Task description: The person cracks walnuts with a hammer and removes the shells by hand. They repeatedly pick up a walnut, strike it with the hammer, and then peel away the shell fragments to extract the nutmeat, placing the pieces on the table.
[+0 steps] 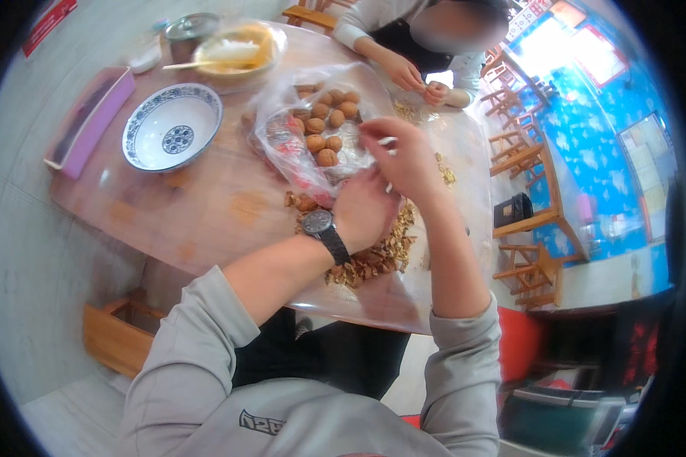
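Observation:
My left hand (366, 208), with a dark wristwatch (318, 221) on its wrist, is low over a pile of broken walnut shells (371, 263). Just above and to its right is my right hand (403, 157), its fingers bent, with small white bits showing by them. Whether either hand holds something is hidden or blurred. Several whole walnuts (315, 125) lie in an open clear plastic bag (274, 134) with red print, beyond my left hand. Pale walnut pieces (446, 173) lie on the table to the right of my right hand.
A white bowl with a blue pattern (148, 134), a purple box (100, 125), a yellow basin (271, 51) with a pale stick across it, and a lidded metal pot (191, 25) stand on the table (217, 211). Across it, a co-worker's hands (420, 85) are near small crumbs.

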Tool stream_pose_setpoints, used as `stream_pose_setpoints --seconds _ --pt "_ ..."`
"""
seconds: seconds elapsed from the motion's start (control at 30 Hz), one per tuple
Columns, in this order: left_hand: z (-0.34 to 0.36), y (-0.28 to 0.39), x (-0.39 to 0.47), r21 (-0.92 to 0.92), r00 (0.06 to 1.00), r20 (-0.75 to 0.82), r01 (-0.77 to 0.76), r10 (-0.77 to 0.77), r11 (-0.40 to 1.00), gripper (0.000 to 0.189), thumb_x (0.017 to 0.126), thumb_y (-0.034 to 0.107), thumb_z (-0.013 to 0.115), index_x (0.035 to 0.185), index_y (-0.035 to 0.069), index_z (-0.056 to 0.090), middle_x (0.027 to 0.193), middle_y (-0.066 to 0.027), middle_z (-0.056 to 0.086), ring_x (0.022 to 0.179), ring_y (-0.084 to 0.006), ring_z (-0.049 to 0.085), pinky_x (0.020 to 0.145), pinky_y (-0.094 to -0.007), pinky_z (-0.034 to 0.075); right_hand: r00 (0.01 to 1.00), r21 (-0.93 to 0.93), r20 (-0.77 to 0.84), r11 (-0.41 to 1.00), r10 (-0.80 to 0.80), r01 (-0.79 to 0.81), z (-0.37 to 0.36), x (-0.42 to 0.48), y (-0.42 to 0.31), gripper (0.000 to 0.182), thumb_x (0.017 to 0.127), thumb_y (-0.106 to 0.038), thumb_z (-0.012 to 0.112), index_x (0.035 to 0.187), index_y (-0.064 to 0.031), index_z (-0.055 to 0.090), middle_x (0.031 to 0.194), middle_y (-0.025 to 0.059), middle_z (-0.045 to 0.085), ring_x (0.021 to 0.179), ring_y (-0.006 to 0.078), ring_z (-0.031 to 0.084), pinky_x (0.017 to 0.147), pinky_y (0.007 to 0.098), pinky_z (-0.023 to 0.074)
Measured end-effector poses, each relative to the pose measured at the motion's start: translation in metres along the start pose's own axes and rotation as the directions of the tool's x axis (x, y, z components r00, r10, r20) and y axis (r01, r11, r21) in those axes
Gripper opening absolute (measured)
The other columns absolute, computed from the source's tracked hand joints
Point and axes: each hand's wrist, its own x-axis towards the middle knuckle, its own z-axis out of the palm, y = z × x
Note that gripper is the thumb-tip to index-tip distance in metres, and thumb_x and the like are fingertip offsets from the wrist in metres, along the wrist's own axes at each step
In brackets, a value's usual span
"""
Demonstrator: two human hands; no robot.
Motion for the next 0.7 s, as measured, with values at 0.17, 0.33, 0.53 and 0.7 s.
stream_pose_setpoints --seconds 0.17,0.33,0.53,0.7 --pt "0.004 0.008 0.001 -0.127 0.999 0.040 -0.026 0.032 0.992 0.020 0.087 0.013 0.066 0.104 0.003 0.069 0.102 -0.0208 0.070 0.096 -0.0417 0.067 0.080 -0.0528 0.052 0.934 -0.362 0.357 0.921 -0.008 0.147 0.053 0.045 -0.004 0.031 0.086 -0.011 0.077 0.117 -0.0053 0.075 0.101 0.0222 0.074 0.099 0.0382 0.072 0.089 0.0460 0.0572" --pt "0.011 -0.004 0.001 -0.193 0.993 0.122 0.026 -0.002 0.981 0.024 0.091 0.018 0.068 0.108 0.001 0.067 0.101 -0.0219 0.069 0.098 -0.0402 0.068 0.084 -0.0509 0.052 0.956 -0.373 0.276 0.905 -0.102 0.205 0.059 0.048 0.006 0.032 0.083 -0.009 0.079 0.113 -0.0057 0.072 0.103 0.0180 0.073 0.102 0.0407 0.070 0.092 0.0470 0.0561" --pt "0.008 0.011 0.005 -0.438 0.974 -0.051 0.178 -0.222 0.881 0.020 0.091 0.009 0.070 0.107 -0.002 0.066 0.116 -0.0255 0.065 0.110 -0.0418 0.063 0.094 -0.0486 0.053 0.992 -0.345 -0.053 0.935 -0.113 0.088 -0.046 -0.025 -0.019 0.033 0.084 -0.010 0.082 0.113 -0.0034 0.069 0.109 0.0138 0.073 0.103 0.0350 0.072 0.091 0.0410 0.0581" --pt "-0.012 0.048 0.008 -0.888 0.970 0.201 0.239 -0.137 0.392 0.053 0.093 0.003 0.079 0.139 -0.002 0.053 0.125 -0.0159 0.069 0.102 -0.0190 0.073 0.088 -0.0305 0.062 0.971 -0.240 0.051 0.947 0.233 -0.215 -0.105 -0.120 -0.026 0.026 0.091 -0.012 0.080 0.112 0.0014 0.074 0.101 0.0133 0.078 0.092 0.0243 0.076 0.087 0.0371 0.0594"
